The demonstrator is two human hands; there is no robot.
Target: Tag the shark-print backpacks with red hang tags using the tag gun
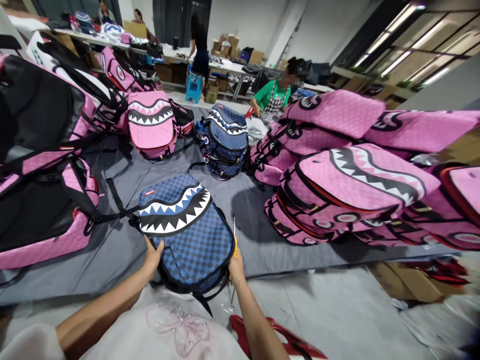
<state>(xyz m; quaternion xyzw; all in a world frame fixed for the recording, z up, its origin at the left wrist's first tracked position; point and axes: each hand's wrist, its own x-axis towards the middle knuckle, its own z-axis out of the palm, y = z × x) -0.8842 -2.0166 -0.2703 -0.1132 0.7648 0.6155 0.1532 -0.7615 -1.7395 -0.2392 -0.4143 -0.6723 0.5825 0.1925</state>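
A blue checkered backpack [195, 245] with a shark-teeth print rests at the near edge of the grey-covered table [249, 212], its front facing up. My left hand [153, 257] grips its left side, thumb on the front panel and the other fingers hidden behind. At the backpack's right side, my right hand [236, 269] is closed around yellow-handled scissors [235, 246], whose thin blade points up along the bag. Black straps trail from the backpack to the left and below it.
Pink shark-print backpacks [348, 187] are piled on the right, with more pink bags [41, 210] on the left. Further back stand a pink backpack [152, 125] and another blue one [227, 140]. A person in green [273, 95] sits across the table. Cardboard [408, 282] lies below, right.
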